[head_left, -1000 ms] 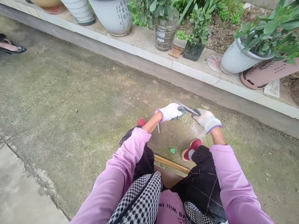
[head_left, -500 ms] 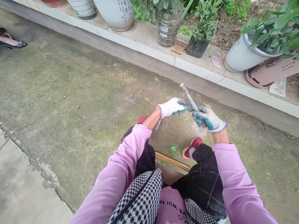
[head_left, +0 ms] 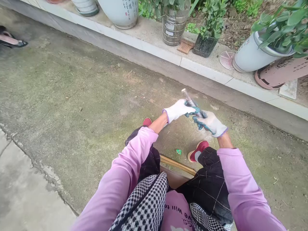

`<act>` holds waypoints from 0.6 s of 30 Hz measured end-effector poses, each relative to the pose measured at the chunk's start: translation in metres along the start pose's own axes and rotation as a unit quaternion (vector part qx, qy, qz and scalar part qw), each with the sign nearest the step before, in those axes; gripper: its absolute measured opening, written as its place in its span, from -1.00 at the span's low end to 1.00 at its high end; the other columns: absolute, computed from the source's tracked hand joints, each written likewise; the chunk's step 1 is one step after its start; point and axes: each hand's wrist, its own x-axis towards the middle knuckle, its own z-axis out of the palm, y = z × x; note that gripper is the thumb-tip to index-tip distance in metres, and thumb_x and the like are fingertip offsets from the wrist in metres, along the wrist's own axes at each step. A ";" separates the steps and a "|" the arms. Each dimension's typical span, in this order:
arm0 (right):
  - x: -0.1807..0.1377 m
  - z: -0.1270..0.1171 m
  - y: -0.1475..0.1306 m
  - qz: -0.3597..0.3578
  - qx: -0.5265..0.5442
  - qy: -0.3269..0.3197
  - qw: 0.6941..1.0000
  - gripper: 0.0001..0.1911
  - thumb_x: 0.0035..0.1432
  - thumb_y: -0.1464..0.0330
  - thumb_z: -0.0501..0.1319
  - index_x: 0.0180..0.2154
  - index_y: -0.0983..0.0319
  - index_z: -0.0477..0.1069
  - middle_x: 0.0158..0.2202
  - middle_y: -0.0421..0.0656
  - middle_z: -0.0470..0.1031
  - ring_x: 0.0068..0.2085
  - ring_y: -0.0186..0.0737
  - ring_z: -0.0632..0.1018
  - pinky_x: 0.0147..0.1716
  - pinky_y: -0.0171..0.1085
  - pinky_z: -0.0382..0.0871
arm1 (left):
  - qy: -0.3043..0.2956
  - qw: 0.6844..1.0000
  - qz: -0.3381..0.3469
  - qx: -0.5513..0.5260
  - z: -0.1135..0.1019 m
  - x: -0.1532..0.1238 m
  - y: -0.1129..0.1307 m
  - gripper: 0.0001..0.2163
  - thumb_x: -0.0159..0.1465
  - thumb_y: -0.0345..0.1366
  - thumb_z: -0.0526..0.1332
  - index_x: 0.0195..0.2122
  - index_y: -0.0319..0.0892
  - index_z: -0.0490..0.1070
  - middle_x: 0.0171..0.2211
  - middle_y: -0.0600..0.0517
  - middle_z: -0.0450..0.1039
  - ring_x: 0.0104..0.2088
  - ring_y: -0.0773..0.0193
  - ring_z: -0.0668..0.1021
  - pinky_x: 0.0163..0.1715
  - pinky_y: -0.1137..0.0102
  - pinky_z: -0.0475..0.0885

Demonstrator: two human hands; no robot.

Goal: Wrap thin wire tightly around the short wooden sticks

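Both my hands wear white gloves with teal palms. My left hand (head_left: 178, 110) and my right hand (head_left: 209, 123) are closed around a short grey metal rod (head_left: 190, 100) with a rough, file-like surface. The rod points up and away to the left, its tip blurred by motion. I hold it out in front of my knees, above my red shoes (head_left: 198, 149). My sleeves are pink.
Concrete ground stretches ahead and to the left. A low ledge (head_left: 154, 51) crosses the back, carrying white pots (head_left: 250, 56), a metal pot (head_left: 173, 29), a black pot (head_left: 204, 46) and plants. Another person's foot in a black shoe (head_left: 12, 40) is at far left. A green scrap (head_left: 178, 151) lies between my feet.
The rod went from lying level between my hands to tilted upward. My right hand turned palm up under it, and both hands have closed in on its lower end.
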 end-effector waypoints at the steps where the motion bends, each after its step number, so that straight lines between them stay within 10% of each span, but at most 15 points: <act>1: 0.002 0.002 0.001 -0.010 -0.024 0.039 0.999 -0.64 0.02 0.08 0.53 -0.25 0.15 0.57 -0.46 -0.23 0.53 -0.50 -0.26 0.50 -0.53 -0.28 0.41 | 0.016 1.000 0.002 0.006 0.001 -0.001 0.000 -0.84 0.31 -0.58 0.48 -0.35 -0.27 0.58 -0.50 0.15 0.50 -0.48 0.43 0.46 -0.44 0.49 0.41; 5: 0.007 0.009 0.003 -0.032 -0.034 0.117 0.992 -0.69 0.06 0.12 0.49 -0.20 0.12 0.60 -0.45 -0.27 0.53 -0.49 -0.29 0.48 -0.51 -0.30 0.40 | 0.029 1.000 -0.006 0.008 -0.002 0.001 0.000 -0.79 0.31 -0.53 0.54 -0.37 -0.24 0.55 -0.52 0.17 0.46 -0.51 0.43 0.43 -0.48 0.48 0.41; 14: -0.002 0.005 -0.001 -0.024 0.192 -0.022 0.981 -0.43 -0.10 -0.01 0.70 -0.28 0.16 0.51 -0.46 -0.27 0.47 -0.59 -0.40 0.31 -0.72 -0.34 0.19 | -0.069 0.995 -0.030 -0.065 -0.011 -0.009 0.004 -0.70 0.34 -0.40 0.54 0.09 -0.28 0.68 -0.53 0.17 0.54 -0.61 0.44 0.45 -0.53 0.53 0.37; 18: -0.002 0.007 0.002 -0.028 0.173 -0.035 0.984 -0.43 -0.04 -0.07 0.67 -0.27 0.16 0.52 -0.42 -0.23 0.51 -0.57 -0.35 0.34 -0.68 -0.29 0.22 | -0.051 0.996 -0.027 -0.071 -0.009 -0.009 0.005 -0.83 0.40 -0.43 0.47 0.00 -0.29 0.65 -0.57 0.18 0.50 -0.65 0.46 0.39 -0.56 0.54 0.31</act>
